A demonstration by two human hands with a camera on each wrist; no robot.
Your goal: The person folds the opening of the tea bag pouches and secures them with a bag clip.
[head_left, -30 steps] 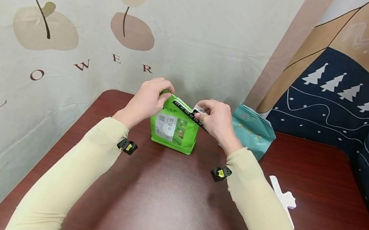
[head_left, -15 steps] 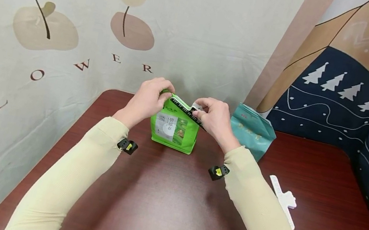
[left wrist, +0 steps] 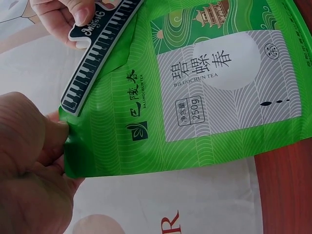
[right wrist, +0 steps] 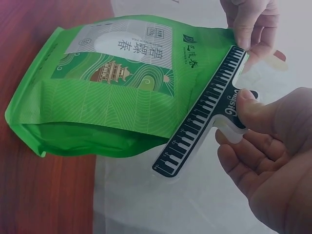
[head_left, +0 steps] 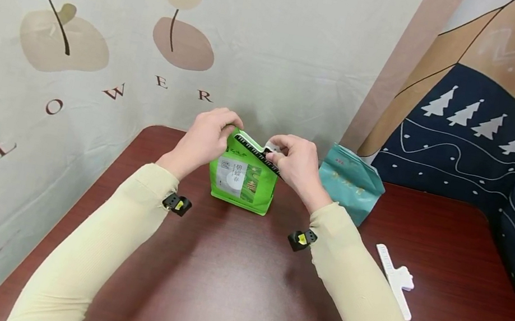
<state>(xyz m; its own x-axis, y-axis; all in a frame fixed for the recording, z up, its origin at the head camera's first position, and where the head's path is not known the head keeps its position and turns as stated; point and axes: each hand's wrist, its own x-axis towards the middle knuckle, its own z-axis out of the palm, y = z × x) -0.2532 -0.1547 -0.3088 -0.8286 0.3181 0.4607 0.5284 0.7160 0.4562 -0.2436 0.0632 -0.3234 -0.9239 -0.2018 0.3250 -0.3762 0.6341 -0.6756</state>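
A green tea bag [head_left: 238, 183] stands upright on the table, its label facing forward. My left hand [head_left: 207, 138] pinches the bag's upper left corner between thumb and fingers. With the thumb on its handle, my right hand [head_left: 299, 164] grips a black-and-white bag clip [right wrist: 202, 114] printed with piano keys. Slanting across the bag's top edge, the clip reaches close to the left thumb, and its other end sticks out past the bag's side in the right wrist view. The clip's rear bar is mostly hidden, so how firmly it bites cannot be told.
A teal bag [head_left: 350, 184] stands just right of my right hand. Farther right, a white clip [head_left: 395, 280] lies on the dark red table [head_left: 225, 291]. Behind the table hang a flower-printed cloth [head_left: 287, 46] and a navy cloth with trees [head_left: 468, 156].
My right hand has slid a little leftward with the piano-key clip, which now sits farther over the green tea bag's top. My left hand and the bag have hardly moved.
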